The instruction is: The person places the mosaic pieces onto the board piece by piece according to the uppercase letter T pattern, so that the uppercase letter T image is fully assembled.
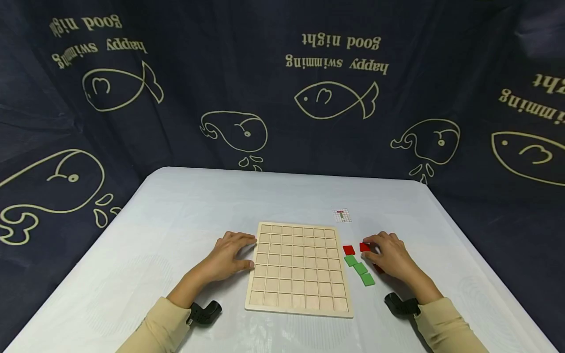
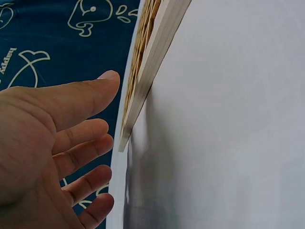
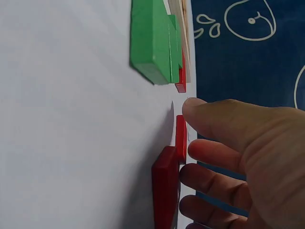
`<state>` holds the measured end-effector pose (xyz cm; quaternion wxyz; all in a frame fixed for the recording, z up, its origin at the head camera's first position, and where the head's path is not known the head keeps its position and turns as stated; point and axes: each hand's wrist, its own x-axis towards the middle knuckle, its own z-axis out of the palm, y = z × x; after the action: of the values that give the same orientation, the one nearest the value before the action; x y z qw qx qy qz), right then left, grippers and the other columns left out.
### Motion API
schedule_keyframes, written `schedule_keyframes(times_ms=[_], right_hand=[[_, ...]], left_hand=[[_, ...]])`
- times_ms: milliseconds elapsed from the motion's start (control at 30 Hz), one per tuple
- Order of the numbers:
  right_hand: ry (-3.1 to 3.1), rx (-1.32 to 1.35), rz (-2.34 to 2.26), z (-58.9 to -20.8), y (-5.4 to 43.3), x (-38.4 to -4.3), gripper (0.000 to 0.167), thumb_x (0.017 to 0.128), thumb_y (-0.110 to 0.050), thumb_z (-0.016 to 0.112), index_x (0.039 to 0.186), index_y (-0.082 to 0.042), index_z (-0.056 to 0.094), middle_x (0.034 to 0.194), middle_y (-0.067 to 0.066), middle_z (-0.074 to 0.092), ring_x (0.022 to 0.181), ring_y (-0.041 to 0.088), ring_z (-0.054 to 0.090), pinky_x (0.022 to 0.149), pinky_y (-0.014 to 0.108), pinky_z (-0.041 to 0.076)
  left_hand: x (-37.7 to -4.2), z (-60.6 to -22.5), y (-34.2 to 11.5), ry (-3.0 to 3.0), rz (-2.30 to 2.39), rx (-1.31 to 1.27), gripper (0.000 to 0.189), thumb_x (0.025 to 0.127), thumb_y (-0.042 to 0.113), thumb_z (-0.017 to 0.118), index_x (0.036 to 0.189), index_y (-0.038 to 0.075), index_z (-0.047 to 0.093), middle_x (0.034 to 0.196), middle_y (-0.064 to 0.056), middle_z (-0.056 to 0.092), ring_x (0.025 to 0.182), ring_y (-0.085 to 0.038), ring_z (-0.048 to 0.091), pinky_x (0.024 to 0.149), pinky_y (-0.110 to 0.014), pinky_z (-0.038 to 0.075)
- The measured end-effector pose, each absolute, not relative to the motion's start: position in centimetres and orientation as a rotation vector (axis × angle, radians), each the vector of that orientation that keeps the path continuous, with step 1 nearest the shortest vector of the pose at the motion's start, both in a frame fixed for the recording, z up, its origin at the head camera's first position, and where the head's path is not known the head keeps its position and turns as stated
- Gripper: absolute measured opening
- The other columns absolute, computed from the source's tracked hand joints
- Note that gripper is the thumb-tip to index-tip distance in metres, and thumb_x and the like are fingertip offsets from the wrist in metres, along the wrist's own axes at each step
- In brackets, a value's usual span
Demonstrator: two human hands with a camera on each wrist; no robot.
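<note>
My left hand (image 1: 231, 257) lies low beside the pale wooden board with a grid of square recesses (image 1: 296, 273), palm turned inward. Its thumb stands well apart from the fingers, which are loosely extended and slightly bent; nothing is held. The fingertips and thumb point at the board's near side edge; whether they make contact I cannot tell. The board lies flat between my hands, its recesses unfilled.

My right hand (image 1: 390, 257) is lowered over the pieces, thumb and fingers parted and pointing inward, the fingers gently bent. A flat square red tile (image 1: 364, 247) lies at its fingertips, in the gap by the thumb; no pinch is visible, and I cannot confirm touch. A second dark red tile (image 1: 378, 268) sits partly hidden beneath the palm. Inward of this hand, next to the board, lies a third red tile (image 1: 349, 250), with three flat square green tiles (image 1: 360, 268) in a slanting row toward me.

Beyond the right hand lies a small gridded card with a red and green T-shape (image 1: 342, 215). Both forearms reach forward from beige sleeves (image 1: 448, 326), a black wrist device (image 1: 400, 305) on each.
</note>
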<state>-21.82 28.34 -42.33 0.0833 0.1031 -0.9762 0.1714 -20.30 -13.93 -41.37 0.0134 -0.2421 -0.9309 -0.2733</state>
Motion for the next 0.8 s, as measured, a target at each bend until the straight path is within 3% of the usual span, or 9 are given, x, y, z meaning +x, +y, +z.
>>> schedule_keyframes(times_ms=[333,800], right_hand=[[-2.941,0.3,0.547,-42.34,28.46,-21.85,0.032,0.078,-0.02,0.073,0.106,-0.006,0.069,0.099,0.012,0.064,0.091,0.026,0.05,0.079,0.043,0.034],[-2.934,0.286,0.575,-42.52,28.59,-21.9,0.022,0.079,-0.014,0.072,0.099,-0.004,0.071,0.094,0.01,0.063,0.089,0.025,0.049,0.076,0.039,0.036]], left_hand=[[-20.58,-41.9,-14.11,-2.899,-0.936,-0.789,0.056,0.078,0.025,0.075,0.129,0.01,0.057,0.138,-0.002,0.051,0.118,-0.022,0.04,0.091,-0.041,0.029],[-20.77,-42.41,-14.28,-2.915,-1.088,-0.803,0.054,0.08,0.023,0.074,0.129,0.012,0.057,0.14,-0.001,0.048,0.119,-0.021,0.037,0.097,-0.049,0.025]])
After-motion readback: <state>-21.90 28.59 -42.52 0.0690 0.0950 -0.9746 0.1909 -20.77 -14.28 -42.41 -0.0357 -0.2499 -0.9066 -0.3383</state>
